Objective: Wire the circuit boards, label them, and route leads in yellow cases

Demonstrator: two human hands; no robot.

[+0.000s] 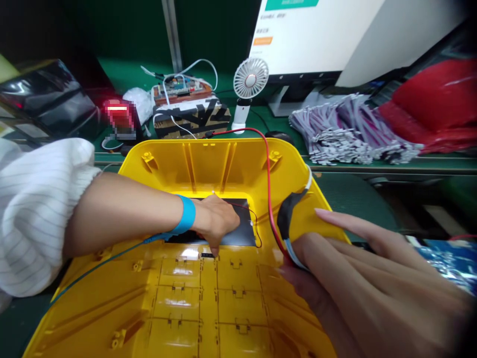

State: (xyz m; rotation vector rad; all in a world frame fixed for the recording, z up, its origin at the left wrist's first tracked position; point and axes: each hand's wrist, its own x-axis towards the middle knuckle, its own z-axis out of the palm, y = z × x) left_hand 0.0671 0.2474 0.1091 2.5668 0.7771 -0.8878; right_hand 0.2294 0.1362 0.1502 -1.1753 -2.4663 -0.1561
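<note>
A large yellow plastic shell [208,154] lies before me with its inside facing up. My left hand [218,219], with a blue wrist strap [186,215] above it, reaches into the shell. It rests on a black panel [244,233] set in the shell's far part; the thumb is spread from the other fingers, which are partly hidden. Thin red and black wires run along the panel's right edge. At the shell's right side, my right hand [335,278] pinches a cable [269,189] with red and white wires. Black tape [286,214] wraps part of the white wire.
Behind the shell stand a small white fan [250,79], a taped cardboard box [192,119] carrying a circuit board, and a monitor [309,40]. Bundled grey-purple cables [350,129] and a red plastic-wrapped item [443,104] lie at right. The strap's teal cord [100,266] crosses the shell's left side.
</note>
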